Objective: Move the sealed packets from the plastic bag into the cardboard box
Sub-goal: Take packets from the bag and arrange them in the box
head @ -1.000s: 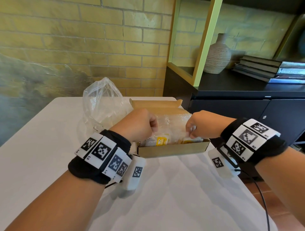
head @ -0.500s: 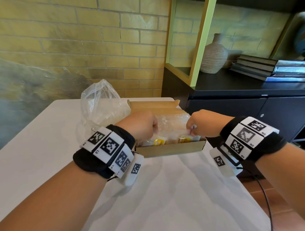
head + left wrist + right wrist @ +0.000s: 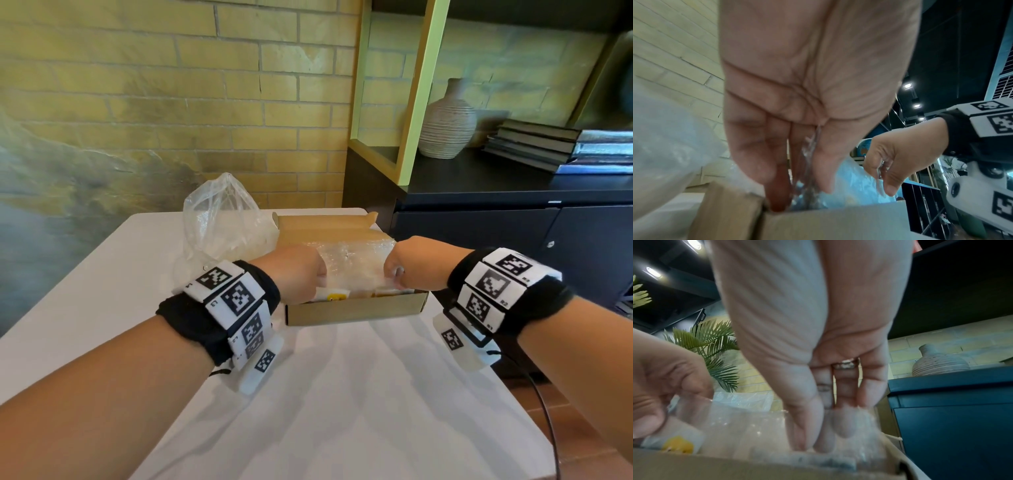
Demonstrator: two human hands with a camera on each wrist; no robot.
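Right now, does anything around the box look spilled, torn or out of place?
Nothing stands out. The cardboard box sits flat on the table, the left hand and right hand pinch a clear packet over it, and the plastic bag stands behind, crumpled.

The person is wearing a black fabric band (image 3: 191,318) around the left wrist and another black band (image 3: 534,298) around the right, each carrying a row of white blocks printed with black square-pattern markers and small labels, and both forearms are showing bare, with no sleeve in view. Under each wrist a white camera housing (image 3: 260,366) with its own marker is hanging, and a thin black cable (image 3: 544,411) is trailing from the right unit. What looks like a metal ring (image 3: 845,365) is sitting on a finger of the right hand (image 3: 818,345), though blur is softening it.
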